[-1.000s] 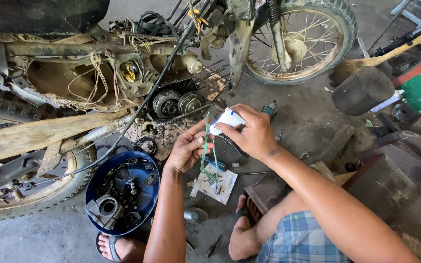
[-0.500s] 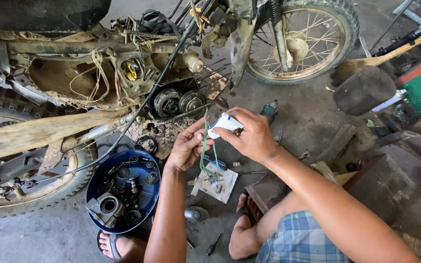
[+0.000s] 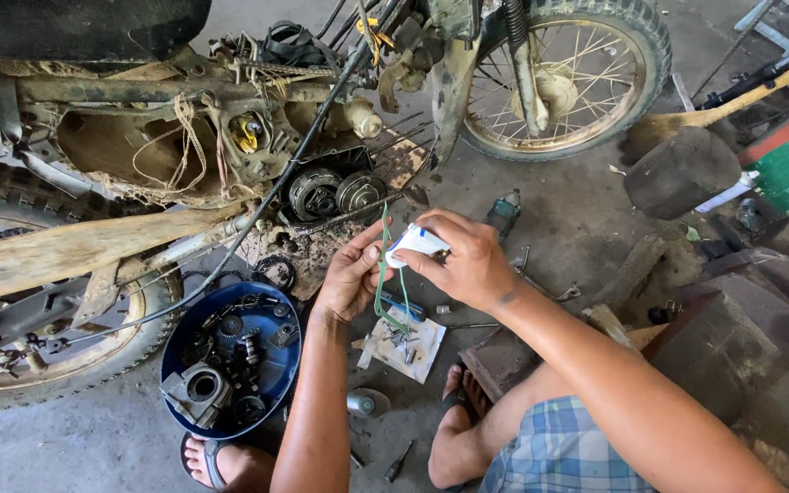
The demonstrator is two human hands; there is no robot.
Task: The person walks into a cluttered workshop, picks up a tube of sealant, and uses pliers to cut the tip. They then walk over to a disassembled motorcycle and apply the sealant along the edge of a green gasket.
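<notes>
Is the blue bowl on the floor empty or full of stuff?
Full of stuff. The blue bowl holds a grey metal engine part, gears and other small dark pieces, so little of its bottom shows.

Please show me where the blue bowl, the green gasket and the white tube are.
blue bowl (image 3: 173,351): head view, left rim.
green gasket (image 3: 381,297): head view, hanging strip.
white tube (image 3: 420,241): head view, body between fingers.

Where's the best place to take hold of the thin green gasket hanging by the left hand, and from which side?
Grip the thin green gasket on its upper strip, just below the left hand, coming in from the side and pinching it flat. It hangs as a thin, floppy loop over the white paper sheet, so its lower part would probably swing or bend.
</notes>
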